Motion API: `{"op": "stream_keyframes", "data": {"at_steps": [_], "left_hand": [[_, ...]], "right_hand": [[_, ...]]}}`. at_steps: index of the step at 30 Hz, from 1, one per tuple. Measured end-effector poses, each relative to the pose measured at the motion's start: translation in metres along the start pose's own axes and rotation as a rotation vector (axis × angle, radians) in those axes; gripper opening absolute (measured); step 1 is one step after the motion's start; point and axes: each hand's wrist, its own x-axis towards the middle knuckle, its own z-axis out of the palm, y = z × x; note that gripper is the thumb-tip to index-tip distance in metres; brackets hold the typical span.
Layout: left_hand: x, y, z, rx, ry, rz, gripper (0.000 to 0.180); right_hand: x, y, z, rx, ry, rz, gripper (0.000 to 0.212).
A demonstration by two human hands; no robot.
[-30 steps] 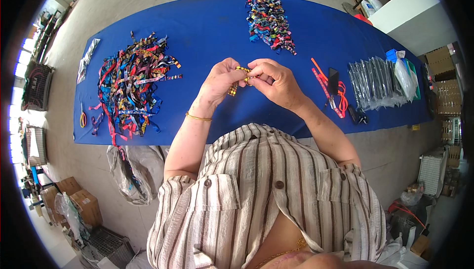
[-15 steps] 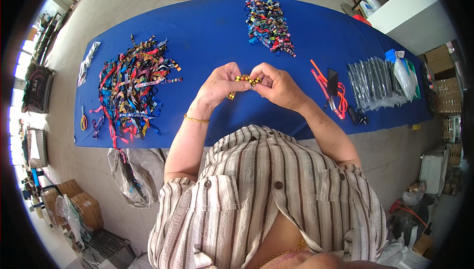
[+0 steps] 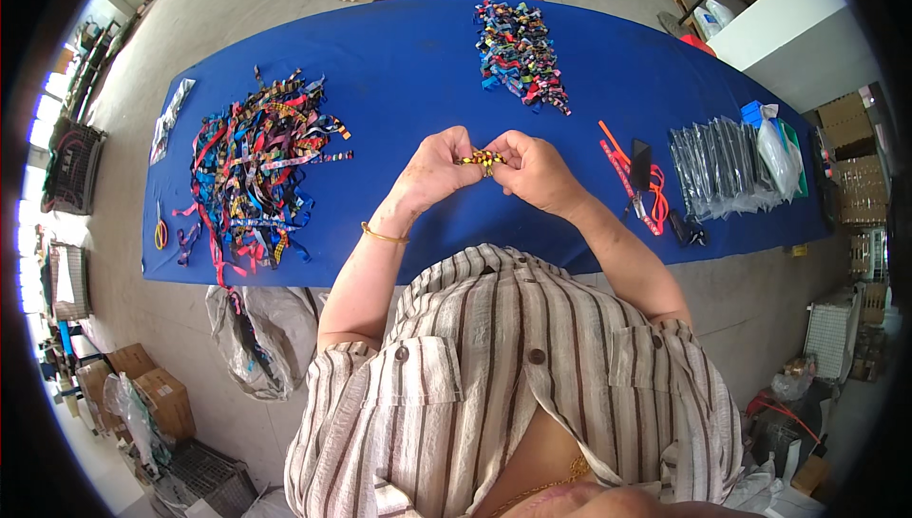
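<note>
Left edge of the frame: yellow-handled scissors (image 3: 160, 232) lie on the blue bench (image 3: 408, 71). Beside them, left of centre, a large loose ribbon pile (image 3: 252, 171) in red, blue, black and mixed patterns spreads across the cloth.

Centre of the frame: left hand (image 3: 432, 171) and right hand (image 3: 537, 171) meet above the bench, fingertips pinched together on a short band (image 3: 483, 159). The band is narrow, woven, patterned in yellow, black and red, held roughly level between both hands and clear of the bench. A gold bangle (image 3: 383, 234) sits on the left wrist.

Upper centre: a smaller bundle pile (image 3: 521, 52). Right: red strips (image 3: 632, 181), then clear bags (image 3: 727, 166).
</note>
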Motion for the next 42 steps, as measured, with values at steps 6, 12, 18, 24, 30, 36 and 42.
{"op": "stream_keyframes", "data": {"at_steps": [6,12,18,24,30,36,42], "left_hand": [[-0.003,0.011,0.004,0.123,0.062,0.012,0.024],[-0.010,0.009,0.008,0.123,0.057,0.064,0.023],[-0.005,-0.002,0.022,0.196,0.185,0.208,0.025],[-0.010,0.012,0.029,0.214,0.142,0.182,0.025],[-0.001,0.006,0.035,0.124,0.050,0.093,0.026],[0.002,0.004,0.033,-0.085,-0.104,0.064,0.031],[-0.003,0.010,0.042,-0.094,0.017,0.175,0.034]], "right_hand": [[0.000,0.005,-0.001,-0.258,0.091,-0.093,0.018],[0.000,0.006,-0.004,-0.337,0.002,-0.041,0.020],[-0.002,0.019,-0.009,-0.206,-0.022,-0.066,0.018],[-0.012,0.013,-0.026,0.049,-0.202,0.051,0.020],[-0.017,0.022,-0.040,0.102,-0.253,0.056,0.020],[-0.020,0.023,-0.048,0.144,-0.290,0.051,0.023],[-0.019,0.025,-0.054,0.210,-0.336,-0.013,0.022]]}}
